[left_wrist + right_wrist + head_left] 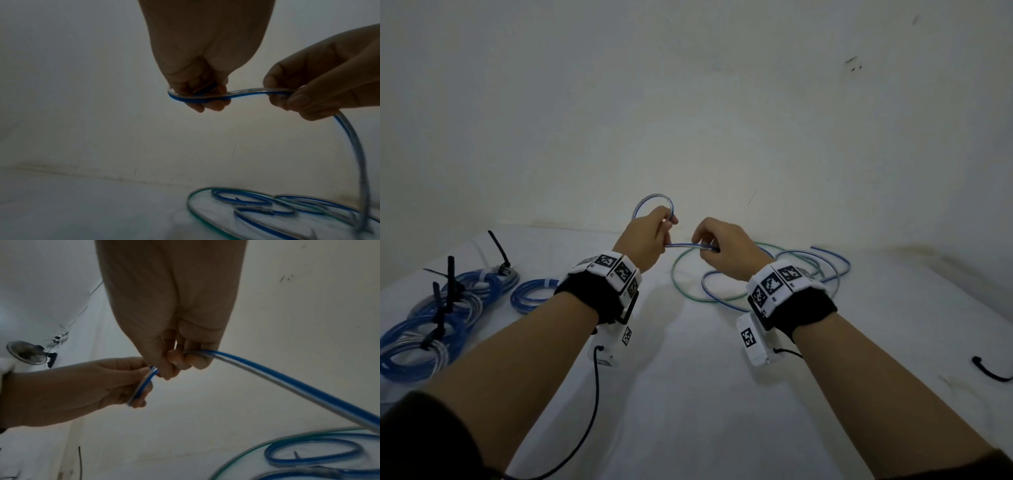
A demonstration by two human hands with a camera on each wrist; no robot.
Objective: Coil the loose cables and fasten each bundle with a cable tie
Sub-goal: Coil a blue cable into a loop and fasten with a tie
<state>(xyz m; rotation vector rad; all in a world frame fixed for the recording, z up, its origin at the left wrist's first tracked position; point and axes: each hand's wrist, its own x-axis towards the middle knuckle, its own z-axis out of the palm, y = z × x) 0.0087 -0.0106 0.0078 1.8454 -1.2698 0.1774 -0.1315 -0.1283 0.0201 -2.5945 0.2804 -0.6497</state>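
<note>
A loose blue-and-clear cable [686,245] runs between both hands above the white table. My left hand [650,233] pinches a small loop of it [653,202], and in the left wrist view the cable [236,95] bends round the left hand [197,91]. My right hand [717,248] grips the same cable a little to the right [287,381], fingers curled round it [185,358]. From there the cable drops to a loose tangle of blue and green loops [763,274] on the table.
Several coiled blue bundles [445,315] fastened with black cable ties [500,253] lie at the left. One loose black cable tie [989,370] lies at the right edge. A white wall [688,102] rises right behind the white table [688,377].
</note>
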